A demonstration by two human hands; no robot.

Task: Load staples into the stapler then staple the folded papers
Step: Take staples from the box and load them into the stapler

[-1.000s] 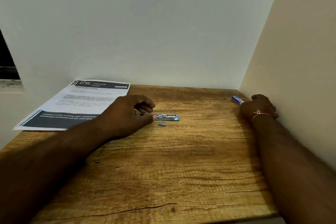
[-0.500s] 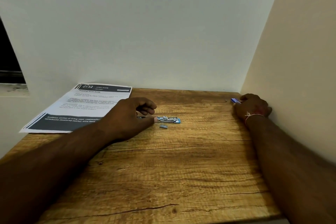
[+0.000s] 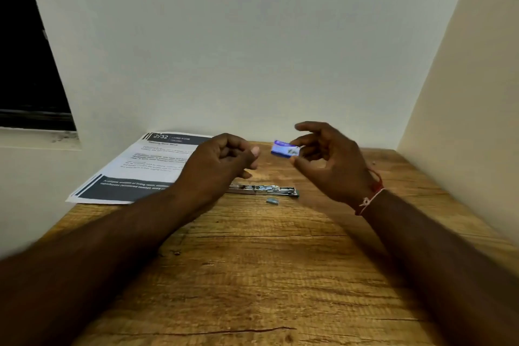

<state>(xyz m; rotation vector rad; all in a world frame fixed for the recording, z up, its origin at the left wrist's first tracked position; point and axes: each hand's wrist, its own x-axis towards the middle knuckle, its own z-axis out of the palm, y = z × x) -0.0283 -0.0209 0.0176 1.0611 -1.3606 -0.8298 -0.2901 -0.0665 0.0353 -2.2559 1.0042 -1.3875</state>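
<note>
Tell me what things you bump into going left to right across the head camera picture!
Printed paper → left hand → small grey staple strip → blue staple box → right hand → red wrist thread.

The stapler point(image 3: 264, 190) lay on the tabletop point(image 3: 252, 275). Left of the stapler and behind it lay the papers point(image 3: 140, 168); a small staple strip point(image 3: 271, 200) lay just before it; the staple box point(image 3: 285, 148) was above it, off the tabletop.
</note>
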